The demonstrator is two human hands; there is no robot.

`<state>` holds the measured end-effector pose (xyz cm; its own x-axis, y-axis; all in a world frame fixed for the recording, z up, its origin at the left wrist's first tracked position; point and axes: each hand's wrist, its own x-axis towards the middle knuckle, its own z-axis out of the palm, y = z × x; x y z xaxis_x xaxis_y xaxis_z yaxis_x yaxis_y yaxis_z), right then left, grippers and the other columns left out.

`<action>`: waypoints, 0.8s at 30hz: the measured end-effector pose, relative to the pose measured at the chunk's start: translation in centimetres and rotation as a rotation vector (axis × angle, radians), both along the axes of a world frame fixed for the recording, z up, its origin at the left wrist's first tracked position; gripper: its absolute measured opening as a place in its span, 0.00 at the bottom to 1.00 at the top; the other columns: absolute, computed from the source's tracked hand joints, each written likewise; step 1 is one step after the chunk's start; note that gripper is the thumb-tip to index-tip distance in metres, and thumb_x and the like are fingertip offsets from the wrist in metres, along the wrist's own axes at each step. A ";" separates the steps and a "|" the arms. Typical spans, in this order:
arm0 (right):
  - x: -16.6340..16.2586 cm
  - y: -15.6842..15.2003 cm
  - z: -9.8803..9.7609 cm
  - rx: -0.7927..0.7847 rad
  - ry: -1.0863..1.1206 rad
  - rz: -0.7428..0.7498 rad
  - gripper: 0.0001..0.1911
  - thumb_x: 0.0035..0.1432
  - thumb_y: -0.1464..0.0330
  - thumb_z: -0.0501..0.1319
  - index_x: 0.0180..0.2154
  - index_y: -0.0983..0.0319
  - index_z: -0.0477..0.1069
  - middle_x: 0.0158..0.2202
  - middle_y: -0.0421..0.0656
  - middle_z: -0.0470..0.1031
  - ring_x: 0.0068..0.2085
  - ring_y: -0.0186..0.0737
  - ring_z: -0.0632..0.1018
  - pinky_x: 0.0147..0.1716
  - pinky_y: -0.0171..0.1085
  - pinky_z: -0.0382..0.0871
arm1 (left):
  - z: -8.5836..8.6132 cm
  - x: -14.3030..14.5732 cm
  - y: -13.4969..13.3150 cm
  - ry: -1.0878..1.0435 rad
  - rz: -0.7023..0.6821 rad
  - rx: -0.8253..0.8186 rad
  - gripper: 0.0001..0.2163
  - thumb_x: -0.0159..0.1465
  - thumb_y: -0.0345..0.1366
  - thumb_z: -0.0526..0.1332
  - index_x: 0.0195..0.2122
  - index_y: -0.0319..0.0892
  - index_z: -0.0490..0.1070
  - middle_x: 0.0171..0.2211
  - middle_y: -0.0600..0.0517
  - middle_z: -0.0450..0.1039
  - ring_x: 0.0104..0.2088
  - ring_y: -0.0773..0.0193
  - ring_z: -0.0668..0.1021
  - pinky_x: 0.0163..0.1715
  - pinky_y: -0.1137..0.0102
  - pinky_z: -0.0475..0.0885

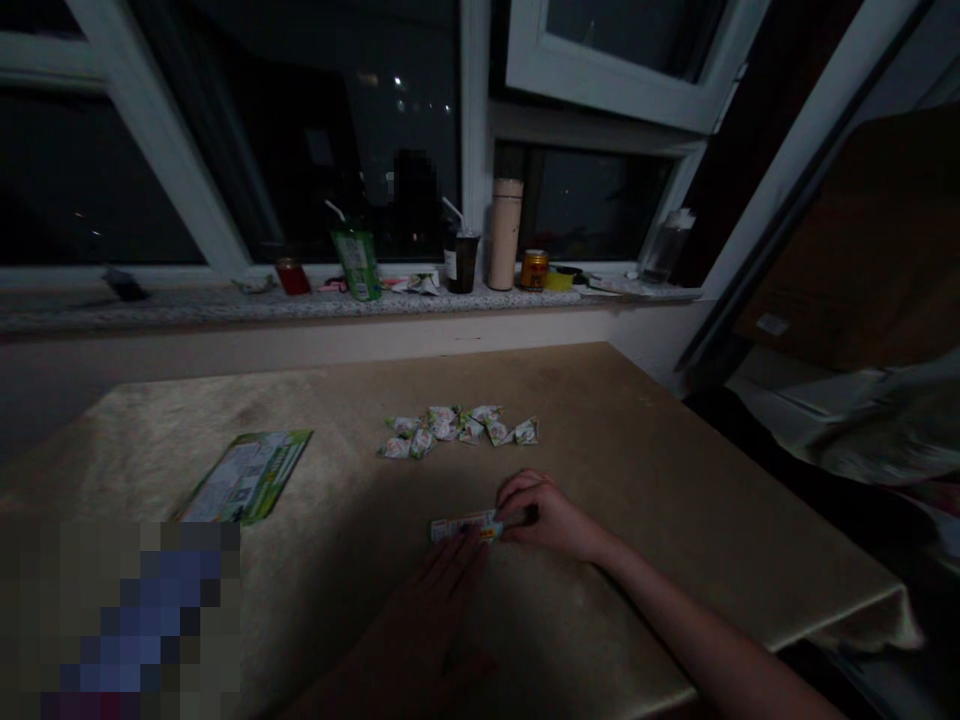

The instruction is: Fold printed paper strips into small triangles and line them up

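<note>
A small flat printed wrapper, white and green with a yellow patch, lies on the cloth-covered table in front of me. My left hand rests palm down with its fingers stretched out, their tips on the wrapper's near edge. From the right, my right hand has curled fingers and pinches the wrapper's right end. Just beyond both hands sits a loose row of several small twisted wrapped candies, white and green. Whether anything is inside the wrapper cannot be made out.
A green and white printed bag lies at the left of the table. Along the windowsill stand a green carton, a dark cup with a straw, a beige thermos, a gold can and a clear bottle.
</note>
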<state>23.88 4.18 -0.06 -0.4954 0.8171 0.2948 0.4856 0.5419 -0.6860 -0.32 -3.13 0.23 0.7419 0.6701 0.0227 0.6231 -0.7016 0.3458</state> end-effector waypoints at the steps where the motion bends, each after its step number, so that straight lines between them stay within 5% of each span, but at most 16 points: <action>1: 0.0 0.0 0.0 0.003 0.005 -0.004 0.10 0.42 0.68 0.73 0.31 0.57 0.78 0.36 0.40 0.76 0.42 0.41 0.74 0.46 0.42 0.61 | 0.1 0.0 0.0 0.002 -0.002 -0.005 0.44 0.59 0.41 0.63 0.68 0.45 0.31 0.68 0.45 0.36 0.65 0.46 0.50 0.60 0.50 0.55; 11: 0.4 0.0 0.2 0.011 -0.085 -0.079 0.14 0.39 0.64 0.75 0.30 0.58 0.77 0.35 0.39 0.72 0.43 0.41 0.72 0.47 0.41 0.57 | -0.3 1.3 -0.7 0.065 0.088 -0.006 0.37 0.63 0.44 0.59 0.67 0.41 0.41 0.67 0.43 0.43 0.64 0.46 0.53 0.59 0.52 0.57; 20: -0.3 0.3 0.4 0.004 -0.114 -0.118 0.11 0.44 0.62 0.72 0.27 0.59 0.75 0.33 0.39 0.73 0.41 0.39 0.73 0.47 0.41 0.56 | -1.6 1.2 -1.1 0.045 0.044 0.032 0.42 0.63 0.48 0.57 0.68 0.38 0.31 0.67 0.41 0.37 0.64 0.44 0.51 0.59 0.52 0.56; 24: -0.4 0.3 0.1 0.032 -0.216 -0.175 0.13 0.47 0.58 0.70 0.31 0.59 0.74 0.40 0.42 0.72 0.48 0.44 0.71 0.51 0.45 0.56 | -2.5 1.0 -1.1 0.019 0.032 0.043 0.43 0.61 0.47 0.58 0.68 0.39 0.29 0.68 0.42 0.36 0.65 0.44 0.50 0.59 0.52 0.56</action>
<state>23.48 4.51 0.03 -0.4020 0.8876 0.2248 0.7065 0.4568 -0.5405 0.73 -4.20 -2.24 0.7204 0.6925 0.0378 0.6519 -0.6947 0.3040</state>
